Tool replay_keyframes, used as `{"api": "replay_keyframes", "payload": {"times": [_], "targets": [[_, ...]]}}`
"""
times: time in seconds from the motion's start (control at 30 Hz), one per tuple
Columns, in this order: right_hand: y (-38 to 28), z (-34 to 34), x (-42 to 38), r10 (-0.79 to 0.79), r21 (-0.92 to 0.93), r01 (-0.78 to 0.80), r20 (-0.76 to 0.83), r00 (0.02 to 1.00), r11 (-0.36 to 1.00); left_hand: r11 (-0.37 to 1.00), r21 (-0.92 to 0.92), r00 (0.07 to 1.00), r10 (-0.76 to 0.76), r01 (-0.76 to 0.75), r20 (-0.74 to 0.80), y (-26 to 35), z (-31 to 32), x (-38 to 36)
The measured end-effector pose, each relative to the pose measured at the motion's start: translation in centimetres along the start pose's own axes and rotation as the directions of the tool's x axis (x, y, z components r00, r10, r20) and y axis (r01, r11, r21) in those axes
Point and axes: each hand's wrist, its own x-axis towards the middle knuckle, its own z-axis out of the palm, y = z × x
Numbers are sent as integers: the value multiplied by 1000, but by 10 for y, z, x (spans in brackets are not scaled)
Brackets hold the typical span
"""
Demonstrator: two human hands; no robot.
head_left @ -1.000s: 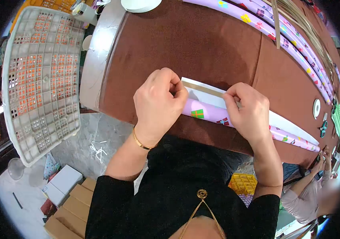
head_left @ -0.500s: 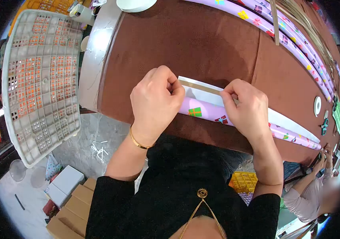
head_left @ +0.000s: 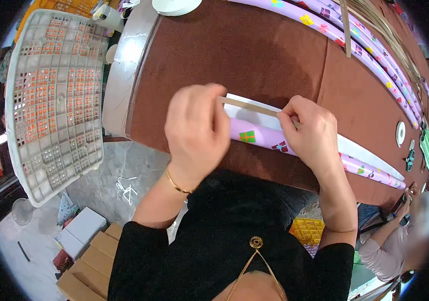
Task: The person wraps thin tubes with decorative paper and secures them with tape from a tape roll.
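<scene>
A flat tan strip [head_left: 249,106] runs between my hands, lifted slightly at its left end, above the white inner side of a sheet of wrapping paper [head_left: 337,159]. The lilac outer side, printed with gift boxes, curls into a long roll along the table's near edge. My left hand [head_left: 197,125], blurred by motion, is curled with the strip's left end at its fingers. Between thumb and forefinger, my right hand [head_left: 311,128] pinches the strip farther right, resting over the paper.
More lilac rolls [head_left: 320,27] and a bundle of tan strips [head_left: 390,37] lie at the far right of the brown table [head_left: 234,55]. A tape roll [head_left: 400,134] sits nearer. A grey plastic crate [head_left: 58,105] stands left; another person [head_left: 385,251] is at lower right.
My left hand has shifted slightly and turned, and the strip's left end has risen off the paper. The right hand has barely moved.
</scene>
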Motion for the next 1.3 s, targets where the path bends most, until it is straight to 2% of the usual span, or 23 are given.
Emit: {"api": "replay_keyframes", "payload": {"times": [0.07, 0.13, 0.2, 0.27, 0.37, 0.53, 0.63, 0.67, 0.73, 0.8, 0.87, 0.93, 1.03, 1.17, 1.23, 1.3], "targets": [[0, 1, 0, 2, -8, -2, 4, 1000, 1000, 989, -108, 994, 108, -104, 32, 24, 2, -11], [0, 1, 0, -13, -26, 13, -8, 1000, 1000, 967, -185, 963, 207, -175, 170, 42, 6, -13], [1, 2, 0, -17, -26, 17, -10, 1000, 1000, 969, -172, 952, 214, -178, 220, 44, 17, -20], [2, 2, -1, -11, -26, 10, -15, 1000, 1000, 983, -82, 941, 179, -162, 289, 46, 21, -23], [2, 2, -3, -37, -37, 35, -64, 997, 999, 984, -64, 938, 179, -168, 296, 46, 22, -24], [-1, -12, -9, 45, -67, -49, -49, 998, 997, 982, -34, 939, 187, -186, 289, 47, 22, -22], [6, -30, -14, 172, 111, -175, 31, 985, 978, 980, -32, 937, 196, -196, 288, 47, 23, -23], [9, -38, -16, 177, 105, -179, 28, 984, 978, 981, -37, 935, 195, -193, 295, 47, 23, -23], [15, -55, -22, 314, 277, -344, 150, 938, 897, 980, -39, 935, 199, -196, 294, 47, 22, -24], [25, -72, -30, 358, 239, -383, 141, 923, 892, 977, -34, 937, 214, -213, 277, 45, 23, -25], [38, -94, -40, 419, 185, -467, 249, 873, 864, 974, -57, 935, 228, -221, 273, 45, 23, -23], [60, -112, -57, 453, 168, -497, 240, 858, 851, 969, -10, 929, 238, -245, 283, 45, 23, -22], [71, -139, -72, 599, 40, -636, 293, 745, 771, 967, -16, 921, 247, -254, 300, 47, 22, -21], [90, -154, -94, 656, 47, -682, 234, 718, 729, 968, 3, 909, 236, -252, 344, 48, 20, -20], [95, -156, -95, 659, -40, -661, 147, 738, 749, 968, 11, 909, 230, -250, 348, 48, 21, -21], [99, -153, -94, 647, -50, -647, 136, 750, 761, 967, 17, 907, 231, -253, 354, 49, 21, -21]]}}
